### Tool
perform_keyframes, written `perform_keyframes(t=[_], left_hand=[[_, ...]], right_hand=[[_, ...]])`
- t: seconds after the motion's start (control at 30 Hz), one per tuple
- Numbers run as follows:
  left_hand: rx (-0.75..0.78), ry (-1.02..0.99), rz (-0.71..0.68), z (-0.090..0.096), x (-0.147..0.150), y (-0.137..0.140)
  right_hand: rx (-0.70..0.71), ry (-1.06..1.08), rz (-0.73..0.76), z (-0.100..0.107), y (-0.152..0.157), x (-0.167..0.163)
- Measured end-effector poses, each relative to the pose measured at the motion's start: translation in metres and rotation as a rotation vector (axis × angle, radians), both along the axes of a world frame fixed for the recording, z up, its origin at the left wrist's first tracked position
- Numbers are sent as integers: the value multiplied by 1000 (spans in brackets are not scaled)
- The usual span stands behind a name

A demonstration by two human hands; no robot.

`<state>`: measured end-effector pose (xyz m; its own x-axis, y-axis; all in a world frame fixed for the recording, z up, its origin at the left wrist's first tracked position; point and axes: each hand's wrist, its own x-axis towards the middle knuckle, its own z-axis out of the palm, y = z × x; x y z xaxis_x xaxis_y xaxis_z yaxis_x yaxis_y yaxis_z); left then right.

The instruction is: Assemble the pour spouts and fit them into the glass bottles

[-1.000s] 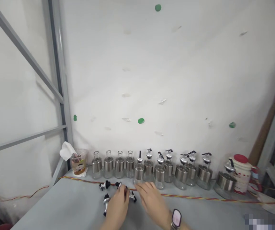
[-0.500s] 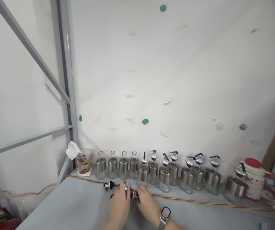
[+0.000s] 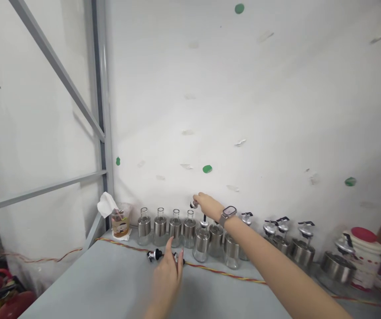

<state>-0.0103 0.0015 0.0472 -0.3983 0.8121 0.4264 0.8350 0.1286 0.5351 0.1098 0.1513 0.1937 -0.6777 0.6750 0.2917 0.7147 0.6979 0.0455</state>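
Pinched in the fingers of my right hand (image 3: pixel 206 204) is a pourer stopper (image 3: pixel 193 204), with a black plug end and silver top. It hangs just above the mouth of the fourth open-necked glass bottle (image 3: pixel 190 226) with a steel sleeve. My left hand (image 3: pixel 166 277) is low over the table, finger and thumb apart. Another pourer stopper (image 3: pixel 176 256) shows between and behind them; whether they touch it I cannot tell. Left of that hand, a further pourer stopper (image 3: pixel 155 254) lies on the table. My right forearm hides parts of the bottles behind it.
Several bottles with pourers, such as one steel-sleeved bottle (image 3: pixel 201 243), stand along the wall to the right. A twisted red-yellow cord (image 3: pixel 236 278) crosses the grey table (image 3: pixel 87 283). At left is a cup (image 3: pixel 120 223) with tissue; a white jug (image 3: pixel 366 261) stands at right.
My right hand has risen from the table to the bottle mouths, carrying a pourer stopper. My left hand has stayed low by the stoppers. The view has shifted slightly.
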Motion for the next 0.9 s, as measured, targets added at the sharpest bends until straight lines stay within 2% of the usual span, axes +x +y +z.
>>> perform_keyframes(t=[0.1, 0.33, 0.6, 0.9], left_hand=[[25, -48, -78, 4, -1, -1], [60, -109, -43, 9, 1, -2], [32, -146, -34, 7, 1, 0], [-22, -221, -66, 8, 1, -1]], right_hand=[[34, -98, 40, -6, 9, -9], [123, -180, 81, -14, 19, -20], [184, -164, 8, -35, 4, -18], [200, -116, 19, -38, -9, -15]])
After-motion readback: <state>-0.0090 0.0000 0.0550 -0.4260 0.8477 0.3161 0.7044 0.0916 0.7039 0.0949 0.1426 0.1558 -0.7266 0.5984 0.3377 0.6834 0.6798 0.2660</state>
